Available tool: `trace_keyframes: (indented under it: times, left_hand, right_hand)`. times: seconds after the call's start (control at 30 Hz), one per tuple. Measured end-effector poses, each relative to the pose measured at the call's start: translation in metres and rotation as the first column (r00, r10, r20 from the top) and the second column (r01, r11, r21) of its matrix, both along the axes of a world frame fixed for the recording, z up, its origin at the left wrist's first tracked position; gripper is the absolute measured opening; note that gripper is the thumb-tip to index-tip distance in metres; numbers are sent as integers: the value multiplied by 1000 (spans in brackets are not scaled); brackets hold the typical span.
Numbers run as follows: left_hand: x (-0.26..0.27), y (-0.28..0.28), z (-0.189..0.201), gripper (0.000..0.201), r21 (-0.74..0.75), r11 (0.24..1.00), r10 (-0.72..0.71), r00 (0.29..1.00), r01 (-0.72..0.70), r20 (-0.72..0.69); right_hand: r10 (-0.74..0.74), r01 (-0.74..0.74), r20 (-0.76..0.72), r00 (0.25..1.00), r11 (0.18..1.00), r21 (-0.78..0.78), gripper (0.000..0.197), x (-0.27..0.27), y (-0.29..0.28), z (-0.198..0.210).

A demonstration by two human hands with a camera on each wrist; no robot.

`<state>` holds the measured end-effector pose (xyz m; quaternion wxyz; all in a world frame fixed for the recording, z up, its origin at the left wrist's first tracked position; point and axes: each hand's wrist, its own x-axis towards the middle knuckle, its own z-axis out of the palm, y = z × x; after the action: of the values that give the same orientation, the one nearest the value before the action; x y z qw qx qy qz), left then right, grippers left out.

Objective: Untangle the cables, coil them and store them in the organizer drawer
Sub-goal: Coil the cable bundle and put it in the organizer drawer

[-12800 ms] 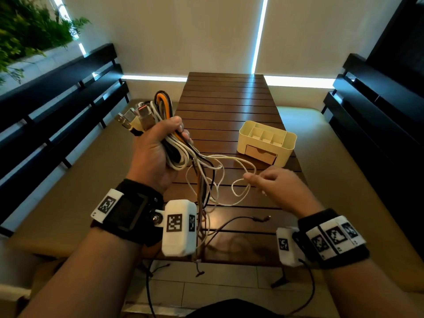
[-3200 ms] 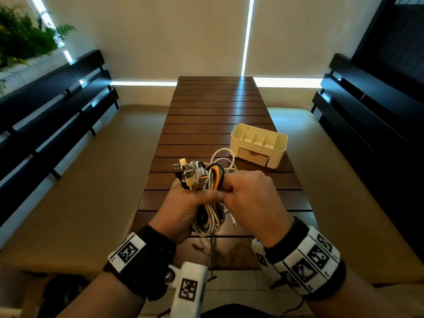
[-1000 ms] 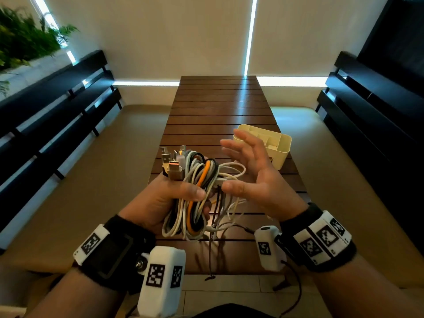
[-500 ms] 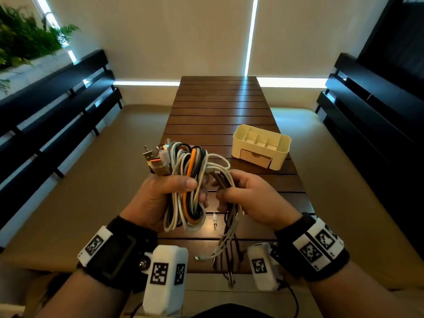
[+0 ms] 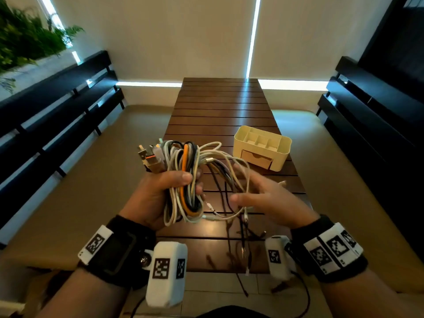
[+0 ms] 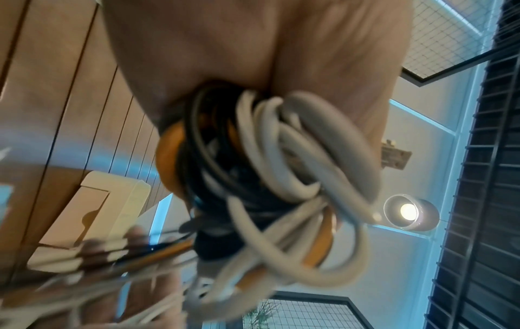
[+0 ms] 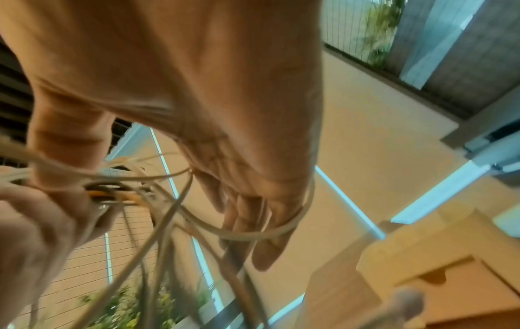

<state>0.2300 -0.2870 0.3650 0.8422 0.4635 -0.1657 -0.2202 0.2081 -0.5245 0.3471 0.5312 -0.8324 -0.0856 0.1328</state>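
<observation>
My left hand [image 5: 160, 193] grips a thick bundle of cables [image 5: 183, 180] above the near end of the table: white, grey, black and one orange, folded into loops, with several USB plugs [image 5: 151, 158] sticking up at the left. In the left wrist view the bundle of cables [image 6: 267, 169] fills the frame under my palm. My right hand [image 5: 263, 196] is held to the right of the bundle with fingers spread and straight; loose white strands [image 7: 253, 233] run across its fingers and hang down over the table edge. The cream organizer [image 5: 262, 149] stands beyond, its drawer [image 5: 257, 158] closed.
The slatted brown table [image 5: 220, 111] runs away from me between two beige bench seats. Dark slatted backrests [image 5: 57, 106] line both sides. Cable ends [image 5: 243, 249] dangle past the near table edge toward the tiled floor.
Half a second ago my right hand was closed around the loose strands beside the bundle; now its fingers are spread and it has moved right. The left hand has lifted the bundle slightly.
</observation>
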Motion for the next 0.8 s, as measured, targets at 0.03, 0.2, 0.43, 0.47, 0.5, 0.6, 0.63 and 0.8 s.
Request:
trace_keyframes:
  times: [0.03, 0.2, 0.43, 0.47, 0.5, 0.6, 0.63, 0.8]
  left_hand:
    - [-1, -2, 0, 47, 18, 1000, -19, 1000, 19, 4]
    - [-3, -7, 4, 50, 62, 996, -64, 998, 63, 9]
    - [-3, -2, 13, 48, 46, 997, -59, 998, 58, 16]
    - [-3, -3, 13, 47, 60, 997, -58, 998, 57, 12]
    - [-3, -4, 13, 47, 70, 996, -58, 998, 57, 9]
    - [-5, -9, 11, 46, 69, 995, -78, 997, 77, 13]
    - [-5, -10, 11, 46, 64, 995, -83, 996, 82, 11]
    - [-4, -7, 14, 40, 34, 995, -94, 995, 92, 39]
  right_hand:
    - [-20, 21, 41, 999, 1000, -18, 92, 1, -5, 4]
    - [-253, 187, 265, 931, 950, 249, 108, 2, -18, 30]
    - [-393, 127, 313, 864, 773, 621, 101, -1, -20, 51]
    - [-374, 102, 286, 882, 744, 660, 101, -2, -14, 50]
    - [-355, 91, 270, 895, 738, 669, 102, -1, -7, 47]
    - [-259, 94, 295, 920, 875, 475, 103, 4, 10, 34]
    - [-201, 78, 277, 940, 913, 400, 100, 5, 15, 30]
    - [-18, -35, 117, 993, 899, 437, 53, 2, 37, 5]
